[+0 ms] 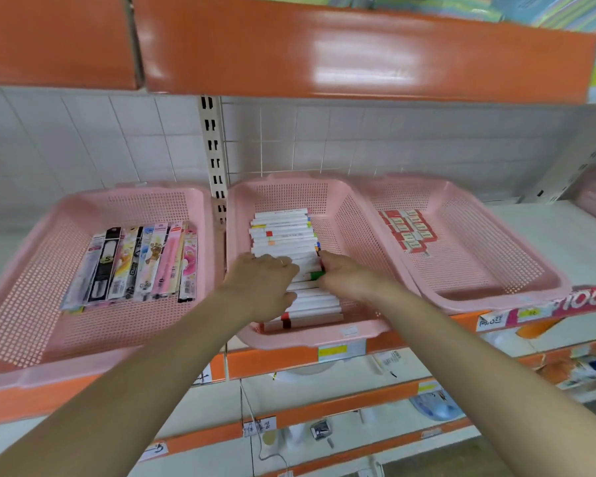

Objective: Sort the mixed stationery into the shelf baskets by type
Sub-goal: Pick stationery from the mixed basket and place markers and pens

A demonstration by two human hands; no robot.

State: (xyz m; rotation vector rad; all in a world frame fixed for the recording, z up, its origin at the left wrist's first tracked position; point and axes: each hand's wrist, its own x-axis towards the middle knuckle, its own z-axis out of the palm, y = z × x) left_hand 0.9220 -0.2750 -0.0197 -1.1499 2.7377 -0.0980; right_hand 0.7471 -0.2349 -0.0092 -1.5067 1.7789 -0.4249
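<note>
We have both hands down in the middle basket, which sits on the shelf between two more pink baskets. The markers, white-barrelled, lie crosswise in a stack running from 12 to 6 o'clock along this basket's floor. Our left hand is at the stack's 9 o'clock side, with fingers bent over the barrels and the thumb spread toward 6 o'clock, clasping several markers. Our right hand is at the 3 o'clock side, curled against the cap ends and just beside a green cap. Its fingertips are tucked under the hand, so we cannot tell whether it grips anything. At 9 o'clock from the middle basket, the left basket holds a row of pen packs lying flat, side by side. At 3 o'clock, the right basket holds red-and-white erasers grouped toward its 11 o'clock corner.
</note>
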